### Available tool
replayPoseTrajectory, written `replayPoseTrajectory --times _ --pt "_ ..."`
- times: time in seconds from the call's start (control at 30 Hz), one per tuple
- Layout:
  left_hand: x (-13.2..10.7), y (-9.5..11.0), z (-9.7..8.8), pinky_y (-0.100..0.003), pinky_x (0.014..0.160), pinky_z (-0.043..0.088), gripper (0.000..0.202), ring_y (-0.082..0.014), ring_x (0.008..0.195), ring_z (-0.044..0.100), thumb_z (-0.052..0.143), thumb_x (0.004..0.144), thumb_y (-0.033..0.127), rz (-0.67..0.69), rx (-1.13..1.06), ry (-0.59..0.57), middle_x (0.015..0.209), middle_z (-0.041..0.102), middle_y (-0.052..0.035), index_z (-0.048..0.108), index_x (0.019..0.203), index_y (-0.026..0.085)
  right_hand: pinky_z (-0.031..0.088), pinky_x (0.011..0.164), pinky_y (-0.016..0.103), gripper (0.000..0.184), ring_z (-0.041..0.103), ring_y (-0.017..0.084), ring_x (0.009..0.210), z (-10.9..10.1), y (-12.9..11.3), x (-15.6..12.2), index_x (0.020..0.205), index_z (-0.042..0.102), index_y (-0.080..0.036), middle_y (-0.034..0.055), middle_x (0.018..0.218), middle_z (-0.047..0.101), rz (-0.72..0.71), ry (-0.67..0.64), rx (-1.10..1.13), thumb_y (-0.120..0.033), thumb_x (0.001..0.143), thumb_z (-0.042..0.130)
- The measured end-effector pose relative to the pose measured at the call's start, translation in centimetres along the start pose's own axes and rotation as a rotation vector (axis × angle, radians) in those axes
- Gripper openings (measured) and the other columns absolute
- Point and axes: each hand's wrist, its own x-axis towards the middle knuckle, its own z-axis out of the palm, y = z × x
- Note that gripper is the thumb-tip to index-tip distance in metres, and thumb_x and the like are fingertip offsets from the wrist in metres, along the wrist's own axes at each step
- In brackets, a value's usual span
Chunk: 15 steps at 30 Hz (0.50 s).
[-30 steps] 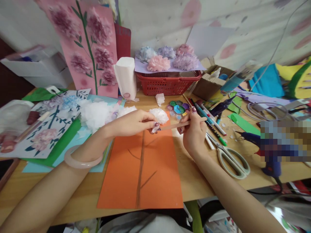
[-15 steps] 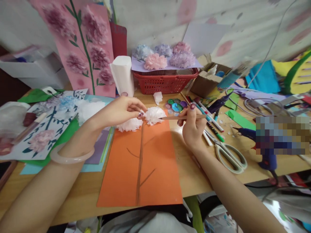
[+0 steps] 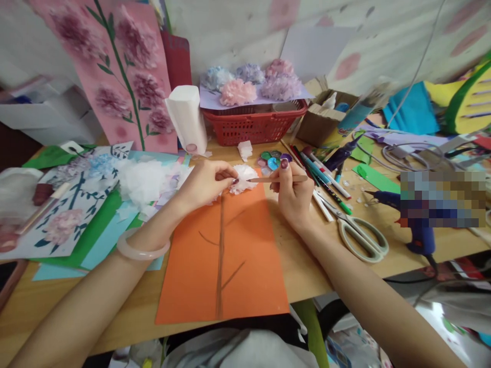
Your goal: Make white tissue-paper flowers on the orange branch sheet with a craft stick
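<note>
An orange sheet [image 3: 226, 255] with a brown painted stem and branches lies on the wooden table in front of me. At its top edge sits a white tissue-paper flower [image 3: 243, 178]. My left hand [image 3: 207, 182] pinches the flower's left side, fingers closed on it. My right hand [image 3: 293, 197] grips a thin wooden brush [image 3: 280, 179] like a pen, its tip touching the flower from the right. A pale bangle [image 3: 142, 248] circles my left wrist.
A paint palette [image 3: 273, 159], markers [image 3: 326, 179], scissors [image 3: 358, 235] and a blue glue gun [image 3: 416, 232] lie to the right. Behind stand a red basket [image 3: 253, 125] topped with tissue flowers, a white paper roll [image 3: 186, 122] and a pink flower panel [image 3: 115, 76]. Loose tissue and flower pictures [image 3: 76, 199] lie left.
My left hand brought the white flower down onto the top of the orange sheet, at the stem's end. The brush tip stays against the flower as my right hand follows.
</note>
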Motion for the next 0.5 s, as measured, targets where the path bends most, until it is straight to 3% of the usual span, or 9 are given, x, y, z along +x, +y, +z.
replayPoseTrajectory --times 0.23,0.5 --pt "0.5 -0.5 1.0 -0.030 0.077 0.051 0.014 -0.0194 0.085 0.067 0.062 0.083 0.018 0.172 0.107 0.022 0.089 0.075 -0.0058 0.075 0.083 0.016 0.037 0.055 0.024 0.046 0.054 0.012 0.053 -0.1 -0.5 0.0 0.070 0.059 -0.022 -0.0030 0.056 0.056 -0.021 -0.015 -0.030 -0.048 0.101 0.039" --pt "1.5 -1.3 1.7 -0.033 0.081 0.047 0.019 -0.0189 0.081 0.065 0.059 0.087 0.013 0.360 0.375 0.074 0.085 0.075 -0.0045 0.076 0.081 0.018 0.035 0.054 0.025 0.048 0.052 0.012 0.052 -0.1 0.1 0.2 0.066 0.052 -0.021 -0.0028 0.055 0.054 -0.077 -0.013 -0.115 -0.050 0.102 0.037"
